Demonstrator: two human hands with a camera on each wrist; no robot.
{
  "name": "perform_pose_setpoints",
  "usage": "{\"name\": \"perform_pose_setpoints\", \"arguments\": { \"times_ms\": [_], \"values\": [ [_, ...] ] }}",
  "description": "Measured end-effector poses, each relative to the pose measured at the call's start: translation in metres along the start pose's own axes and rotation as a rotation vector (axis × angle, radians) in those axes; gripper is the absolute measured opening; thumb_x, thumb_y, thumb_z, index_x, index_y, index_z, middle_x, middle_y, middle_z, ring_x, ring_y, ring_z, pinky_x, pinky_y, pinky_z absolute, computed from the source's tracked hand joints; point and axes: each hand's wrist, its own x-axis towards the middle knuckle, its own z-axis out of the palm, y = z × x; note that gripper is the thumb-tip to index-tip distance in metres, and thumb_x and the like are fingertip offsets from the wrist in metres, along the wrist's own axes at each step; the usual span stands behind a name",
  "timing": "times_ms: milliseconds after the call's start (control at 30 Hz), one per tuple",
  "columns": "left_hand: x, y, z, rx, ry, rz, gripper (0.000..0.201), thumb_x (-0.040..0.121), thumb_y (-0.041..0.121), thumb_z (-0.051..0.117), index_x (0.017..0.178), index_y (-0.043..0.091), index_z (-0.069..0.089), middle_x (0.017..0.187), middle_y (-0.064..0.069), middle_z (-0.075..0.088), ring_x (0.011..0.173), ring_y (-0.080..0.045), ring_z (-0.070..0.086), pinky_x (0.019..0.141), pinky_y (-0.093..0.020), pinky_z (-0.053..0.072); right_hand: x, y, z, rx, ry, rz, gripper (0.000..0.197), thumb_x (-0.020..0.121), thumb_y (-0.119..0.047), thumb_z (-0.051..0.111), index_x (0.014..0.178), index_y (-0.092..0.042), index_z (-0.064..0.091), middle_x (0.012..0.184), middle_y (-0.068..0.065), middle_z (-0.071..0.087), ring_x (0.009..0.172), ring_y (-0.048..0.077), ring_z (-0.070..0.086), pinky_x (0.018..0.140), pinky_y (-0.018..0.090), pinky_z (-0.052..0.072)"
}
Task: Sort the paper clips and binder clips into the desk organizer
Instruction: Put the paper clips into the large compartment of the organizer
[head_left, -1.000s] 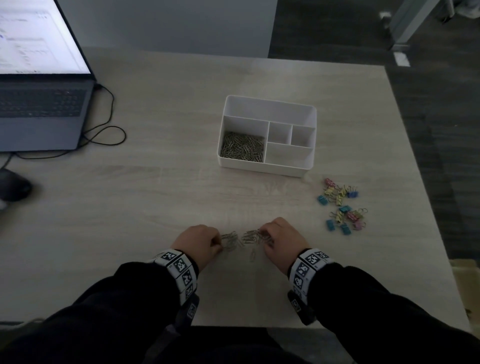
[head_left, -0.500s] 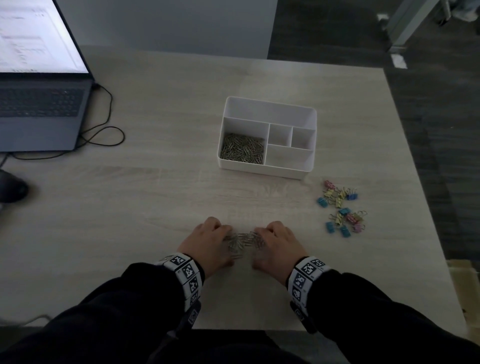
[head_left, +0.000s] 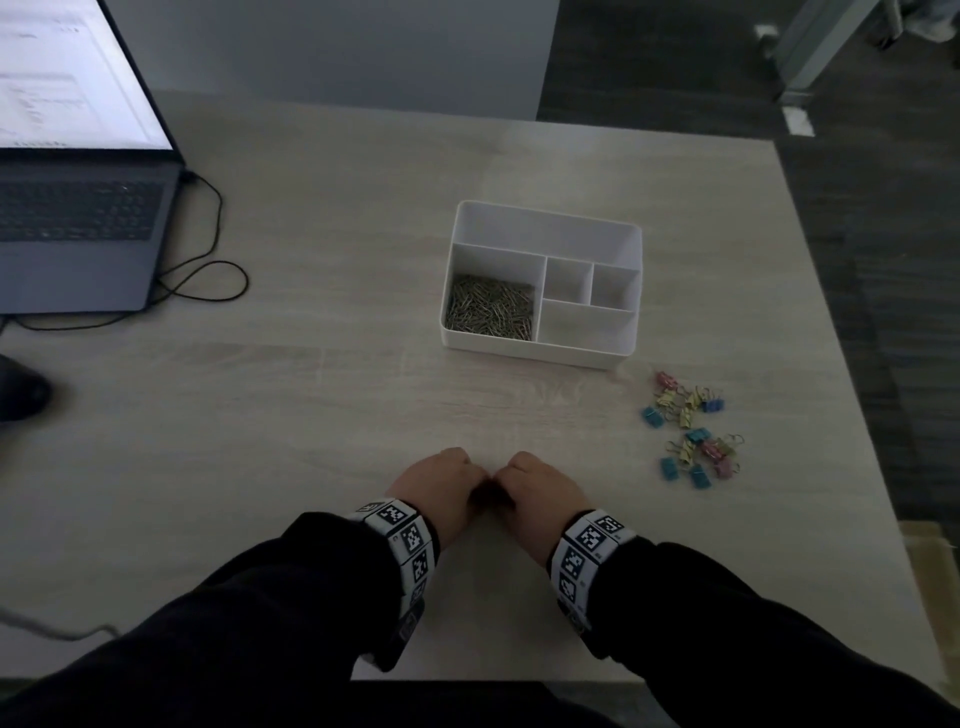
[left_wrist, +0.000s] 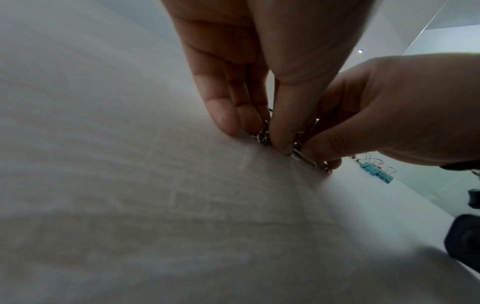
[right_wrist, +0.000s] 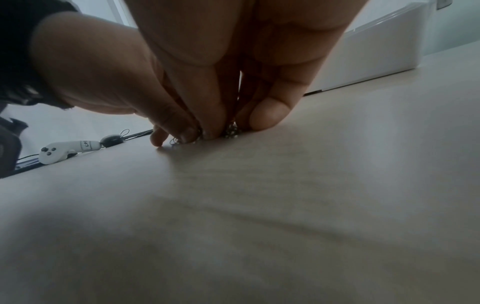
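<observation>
Both hands meet near the table's front edge. My left hand (head_left: 448, 479) and right hand (head_left: 536, 480) have their fingers curled down onto a small bunch of silver paper clips (left_wrist: 302, 157), pinching it between fingertips and thumbs on the tabletop. In the right wrist view a few of the clips (right_wrist: 231, 131) show under the fingers (right_wrist: 269, 115). The white desk organizer (head_left: 545, 221) stands farther back, with a heap of paper clips (head_left: 491, 312) in its front left compartment. Coloured binder clips (head_left: 691, 431) lie scattered to the right of my hands.
An open laptop (head_left: 78, 218) with a black cable (head_left: 208, 270) sits at the far left, with a dark mouse (head_left: 21, 395) in front of it. A white controller (right_wrist: 64, 151) lies at the left. The table's right edge (head_left: 852, 395) runs just beyond the binder clips.
My hands have come together from either side and swept the loose paper clips into one bunch, which is now hidden under them in the head view.
</observation>
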Motion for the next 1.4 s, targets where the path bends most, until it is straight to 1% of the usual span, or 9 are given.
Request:
{"name": "perform_pose_setpoints", "arguments": {
  "times_ms": [533,667,733,833,933,1033,1200,1300,1400],
  "values": [
    [0.030,-0.016,-0.032,-0.005,-0.150,0.082,0.018,0.078,0.029,0.060,0.090,0.019,0.066,0.098,-0.010,0.062,0.092,-0.031,0.060,0.077,-0.032,0.045,0.025,-0.007,-0.033,-0.009,-0.144,0.068,0.019,0.087,-0.027,0.054,0.099,-0.012,0.059,0.105,0.014,0.056,0.097,0.034,0.055,0.079,0.035,0.041],
    [0.035,-0.023,-0.047,-0.136,-0.153,0.099,0.020,0.076,0.028,0.064,0.094,0.022,0.070,0.097,-0.001,0.071,0.090,-0.020,0.064,0.074,-0.021,0.041,0.030,-0.002,-0.043,0.080,-0.152,0.073,0.025,0.077,-0.031,0.056,0.095,-0.015,0.064,0.100,0.010,0.062,0.094,0.030,0.057,0.077,0.029,0.041],
    [0.037,-0.027,-0.057,-0.239,-0.134,0.086,0.017,0.074,0.025,0.065,0.090,0.024,0.072,0.089,0.004,0.071,0.073,-0.006,0.064,0.066,-0.013,0.042,0.032,0.001,-0.050,0.153,-0.084,0.072,0.026,0.071,-0.033,0.057,0.089,-0.016,0.065,0.092,0.007,0.064,0.089,0.027,0.059,0.073,0.026,0.039],
    [0.044,-0.031,-0.077,-0.446,-0.094,0.023,0.011,0.072,0.016,0.067,0.079,0.021,0.072,0.067,0.008,0.067,0.046,0.000,0.057,0.050,-0.014,0.050,0.041,0.004,-0.064,0.259,0.053,0.108,0.012,0.071,-0.020,0.065,0.083,-0.017,0.067,0.079,-0.003,0.062,0.079,0.019,0.060,0.069,0.023,0.042],
    [0.056,-0.034,-0.103,-0.568,-0.024,-0.001,0.012,0.072,0.011,0.069,0.071,0.023,0.071,0.056,0.009,0.064,0.046,-0.005,0.059,0.050,-0.025,0.056,0.055,0.008,-0.081,0.392,0.139,0.140,0.008,0.066,-0.023,0.066,0.073,-0.027,0.065,0.065,-0.009,0.059,0.063,0.007,0.055,0.064,0.024,0.046],
    [0.073,-0.036,-0.128,-0.651,0.108,-0.030,0.015,0.076,0.010,0.072,0.070,0.024,0.071,0.058,0.009,0.066,0.048,-0.008,0.062,0.051,-0.025,0.056,0.074,0.008,-0.103,0.451,0.235,0.179,0.013,0.067,-0.024,0.068,0.067,-0.035,0.061,0.059,-0.012,0.060,0.056,-0.001,0.052,0.060,0.021,0.048],
    [0.099,-0.035,-0.157,-0.692,0.338,-0.095,0.008,0.076,0.014,0.073,0.076,0.023,0.073,0.066,0.006,0.069,0.054,-0.010,0.064,0.055,-0.031,0.060,0.110,0.006,-0.145,0.470,0.331,0.214,0.008,0.072,-0.022,0.069,0.073,-0.028,0.064,0.066,-0.007,0.066,0.063,0.013,0.065,0.063,0.031,0.057],
    [0.109,-0.034,-0.165,-0.557,0.425,-0.095,0.006,0.078,0.021,0.072,0.081,0.024,0.075,0.066,0.014,0.065,0.058,-0.004,0.061,0.065,-0.023,0.054,0.126,0.005,-0.159,0.428,0.366,0.243,0.006,0.075,-0.021,0.068,0.076,-0.027,0.065,0.070,-0.008,0.067,0.068,0.015,0.065,0.069,0.033,0.058],
    [0.114,-0.033,-0.168,-0.458,0.440,-0.087,0.011,0.083,0.024,0.068,0.091,0.024,0.075,0.076,0.012,0.066,0.073,-0.006,0.061,0.073,-0.019,0.045,0.136,0.004,-0.166,0.359,0.371,0.263,0.010,0.080,-0.023,0.065,0.087,-0.028,0.069,0.082,-0.007,0.070,0.077,0.014,0.066,0.076,0.029,0.055]
  ]
}}
